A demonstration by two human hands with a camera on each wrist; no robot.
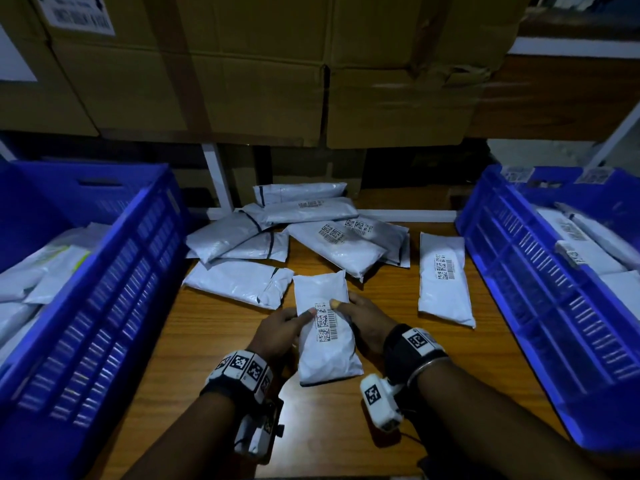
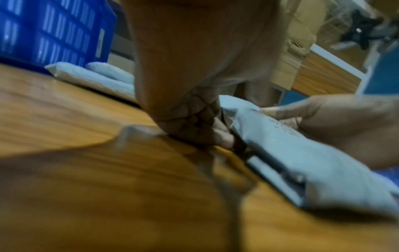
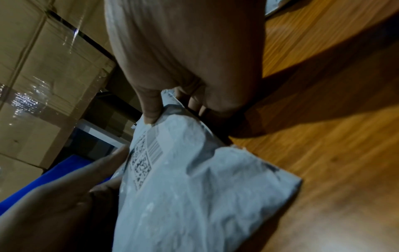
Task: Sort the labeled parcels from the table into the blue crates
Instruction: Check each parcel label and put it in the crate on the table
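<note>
— What are you holding?
— A white parcel (image 1: 325, 336), label up, low over the wooden table (image 1: 194, 344) in the near middle. My left hand (image 1: 277, 329) grasps its left edge and my right hand (image 1: 367, 323) its right, thumbs by the barcode.
— And the crates?
— Left blue crate (image 1: 114, 271) and right blue crate (image 1: 540, 271) both hold parcels; a pile of parcels (image 1: 287, 233) lies farther back.

Parcel-sorting stockroom: stacked cardboard cartons (image 1: 242, 81) behind wooden surface (image 1: 214, 327), barcoded poly mailers (image 1: 332, 244), blue plastic crates (image 1: 104, 278) either side.
</note>
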